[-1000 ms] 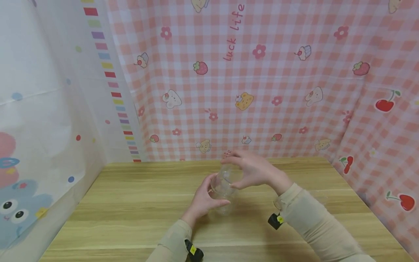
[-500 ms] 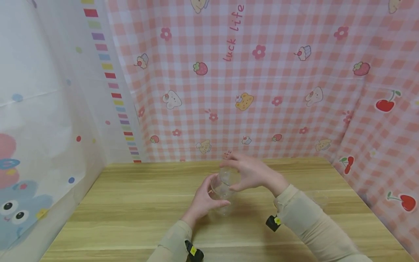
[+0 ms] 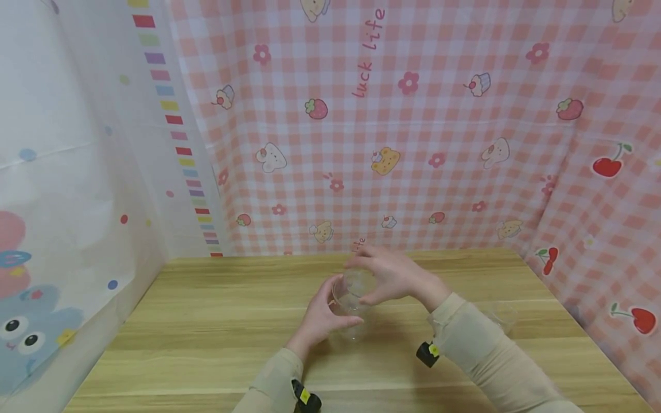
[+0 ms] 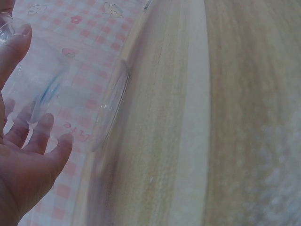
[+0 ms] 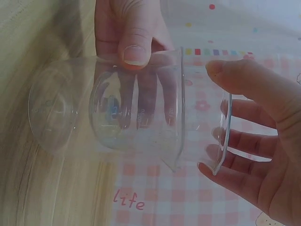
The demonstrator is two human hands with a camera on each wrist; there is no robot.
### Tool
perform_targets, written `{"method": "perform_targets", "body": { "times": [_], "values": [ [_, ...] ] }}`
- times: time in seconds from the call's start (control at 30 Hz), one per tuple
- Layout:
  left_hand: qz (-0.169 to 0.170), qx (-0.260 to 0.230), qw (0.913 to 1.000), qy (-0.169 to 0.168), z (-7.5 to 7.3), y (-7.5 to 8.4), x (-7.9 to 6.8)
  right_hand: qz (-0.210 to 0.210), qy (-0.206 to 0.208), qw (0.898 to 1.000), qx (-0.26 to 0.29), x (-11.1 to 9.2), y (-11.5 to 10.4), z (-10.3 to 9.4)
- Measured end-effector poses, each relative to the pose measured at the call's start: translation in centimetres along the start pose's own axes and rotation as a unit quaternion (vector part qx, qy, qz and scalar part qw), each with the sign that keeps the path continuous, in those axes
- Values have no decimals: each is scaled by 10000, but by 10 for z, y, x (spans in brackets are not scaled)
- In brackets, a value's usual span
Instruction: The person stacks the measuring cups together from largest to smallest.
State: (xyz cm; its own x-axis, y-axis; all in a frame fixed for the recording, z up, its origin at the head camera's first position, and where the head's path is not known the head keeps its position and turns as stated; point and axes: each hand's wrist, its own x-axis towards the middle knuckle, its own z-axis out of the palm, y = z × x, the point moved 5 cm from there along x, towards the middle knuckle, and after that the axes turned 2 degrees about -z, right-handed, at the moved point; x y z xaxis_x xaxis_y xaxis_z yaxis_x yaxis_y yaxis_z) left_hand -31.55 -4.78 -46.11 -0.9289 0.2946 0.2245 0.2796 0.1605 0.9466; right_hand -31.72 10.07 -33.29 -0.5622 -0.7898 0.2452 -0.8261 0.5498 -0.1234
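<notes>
In the head view, my left hand [image 3: 321, 314] wraps its thumb and fingers around a clear glass beaker [image 5: 54, 122] from the left side. A second, slimmer beaker [image 5: 200, 113] sits partway inside it, its base well above the outer one's base in the right wrist view. My right hand [image 3: 397, 276] grips the inner beaker at its rim, thumb on one side and fingers on the other. Printed markings show on the glass. From the left wrist, the outer beaker's base [image 4: 112, 110] appears just above the wooden tabletop.
Another transparent vessel [image 3: 505, 315] lies or stands on the wooden table [image 3: 206, 321], partly behind the right sleeve [image 3: 480, 332]. A pink checked cloth [image 3: 330, 143] hangs at the table's back edge, with a white patterned cloth [image 3: 88, 189] at the left.
My right hand has come down slightly and to the left, and the inner beaker sits deeper in the outer one. The left hand has stayed in place.
</notes>
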Motion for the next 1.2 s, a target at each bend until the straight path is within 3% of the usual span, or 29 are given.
{"method": "perform_targets", "body": {
  "times": [0.27,0.4,1.2],
  "values": [
    [-14,-90,9999,-91,-1,31,-10,-11,-50,10000,-7,2,0,5],
    [24,-117,9999,-74,-2,38,-13,-91,-45,9999,0,3,0,7],
    [-52,-8,10000,9,-2,36,-14,-41,-324,9991,263,5,0,16]
  ]
}}
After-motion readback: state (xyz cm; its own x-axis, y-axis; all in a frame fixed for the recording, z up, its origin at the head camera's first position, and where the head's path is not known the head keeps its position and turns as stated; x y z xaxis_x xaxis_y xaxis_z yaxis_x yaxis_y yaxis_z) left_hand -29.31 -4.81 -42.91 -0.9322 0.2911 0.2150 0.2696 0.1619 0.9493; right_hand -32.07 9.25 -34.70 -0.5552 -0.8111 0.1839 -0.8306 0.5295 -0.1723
